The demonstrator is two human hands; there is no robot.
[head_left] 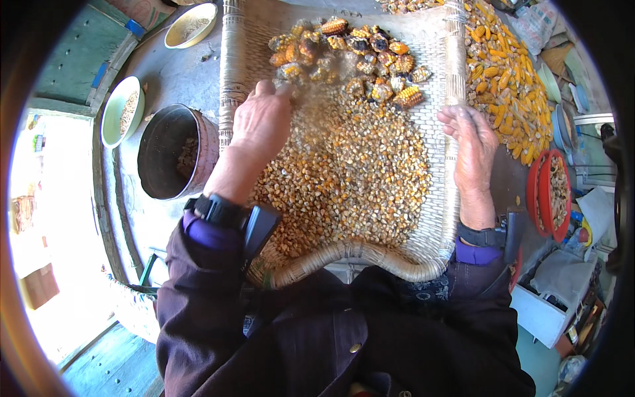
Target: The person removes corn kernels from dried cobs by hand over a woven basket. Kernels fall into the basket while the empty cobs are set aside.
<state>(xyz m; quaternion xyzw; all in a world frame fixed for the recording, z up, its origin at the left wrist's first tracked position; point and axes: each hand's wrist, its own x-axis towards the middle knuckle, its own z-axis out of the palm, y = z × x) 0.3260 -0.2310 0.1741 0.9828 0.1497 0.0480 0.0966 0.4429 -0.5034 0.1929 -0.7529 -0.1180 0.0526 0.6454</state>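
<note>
Before me lies a woven wicker winnowing basket (pixel 451 59) with a thick bound rim. Loose corn kernels (pixel 342 173) cover much of its weave, and broken, partly dark corn cobs (pixel 379 44) are heaped towards its far side. My left hand (pixel 265 116) is over the basket's left part, its fingers curled near the cobs; its fingertips are blurred, and whether they hold anything is unclear. Dusty blur shows beside them. At the right rim is my right hand (pixel 469 134), fingers bent and partly apart, with nothing visible in it.
A dark metal bucket (pixel 198 134), a green bowl (pixel 138 116) and a yellowish bowl (pixel 171 37) stand at left. Yellow corn cobs (pixel 501 84) are piled on the right, near red basins (pixel 544 198). A white box (pixel 538 315) is at lower right, an open doorway at left.
</note>
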